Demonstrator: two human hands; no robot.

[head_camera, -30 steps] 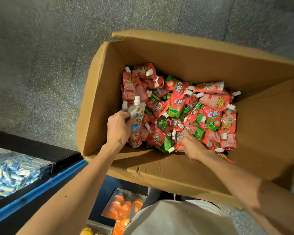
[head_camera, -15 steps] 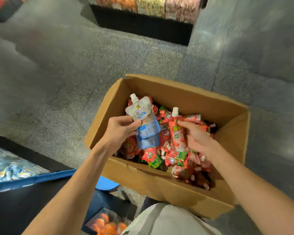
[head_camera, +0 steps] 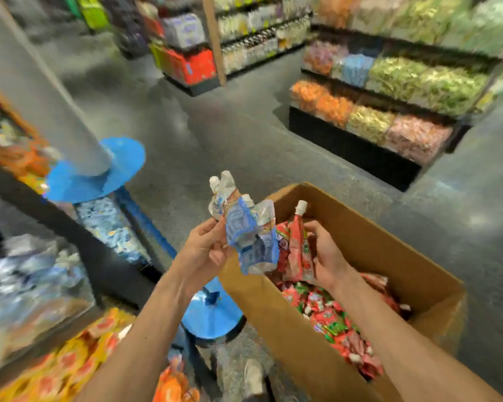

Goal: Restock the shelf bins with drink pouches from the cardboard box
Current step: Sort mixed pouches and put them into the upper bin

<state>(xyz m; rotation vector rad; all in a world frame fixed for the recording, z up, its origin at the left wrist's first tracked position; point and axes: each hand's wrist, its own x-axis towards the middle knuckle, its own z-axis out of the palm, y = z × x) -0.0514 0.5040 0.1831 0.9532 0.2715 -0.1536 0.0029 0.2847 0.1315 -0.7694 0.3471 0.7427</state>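
Pouches riding in both hands above the cardboard box (head_camera: 288,329).

I am watching the box sitting low on the right, its pile of red-and-green pouches (head_camera: 331,314) lying loose inside. The shelf bin (head_camera: 145,224) of blue-and-white packets is lying to the left and lower down, past the box's near-left corner, so my left hand (head_camera: 206,248) is the nearer one. It is curling round a crumpled bunch of blue-and-white drink pouches (head_camera: 247,233), spouts pointing up. My right hand (head_camera: 328,256) is gripping a red pouch (head_camera: 298,242), standing upright, white cap on top, just beside the bunch. I am judging the carry as leftward and down.
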